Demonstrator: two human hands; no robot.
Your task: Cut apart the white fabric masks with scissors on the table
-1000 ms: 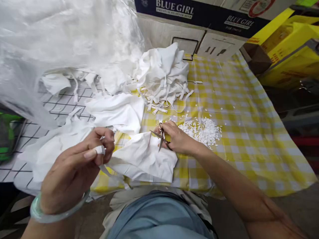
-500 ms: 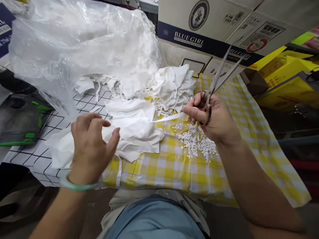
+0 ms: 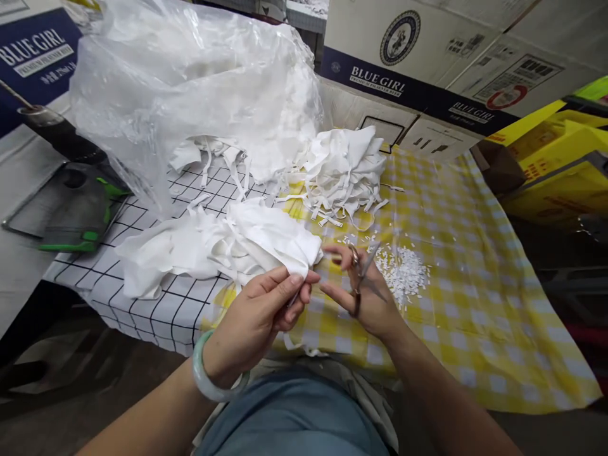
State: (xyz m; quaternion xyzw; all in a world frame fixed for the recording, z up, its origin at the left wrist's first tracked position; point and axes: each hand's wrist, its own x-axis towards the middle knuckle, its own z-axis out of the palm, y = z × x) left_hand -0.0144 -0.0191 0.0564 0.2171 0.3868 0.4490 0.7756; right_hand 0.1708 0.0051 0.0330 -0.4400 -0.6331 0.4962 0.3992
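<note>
My left hand [image 3: 263, 310], with a pale green bangle on the wrist, pinches the corner of a white cloth piece [image 3: 266, 237] that lies over the table's front. My right hand [image 3: 363, 294] holds small metal scissors [image 3: 363, 275], fingers through the loops, blades partly apart and pointing up to the right. The two hands almost touch just above the table edge. A small heap of white cut bits [image 3: 403, 272] lies on the yellow checked cloth [image 3: 456, 253] right of the scissors.
A pile of white cloth pieces with straps [image 3: 342, 171] sits further back. A big clear plastic bag [image 3: 190, 88] of white pieces fills the back left. Cardboard boxes [image 3: 418, 57] stand behind, yellow boxes [image 3: 560, 158] at right. A black-and-green tool [image 3: 80, 209] lies at left.
My right hand has come down from a raised position with the scissors to the table's front. My left hand moved right and took hold of the white cloth's corner.
</note>
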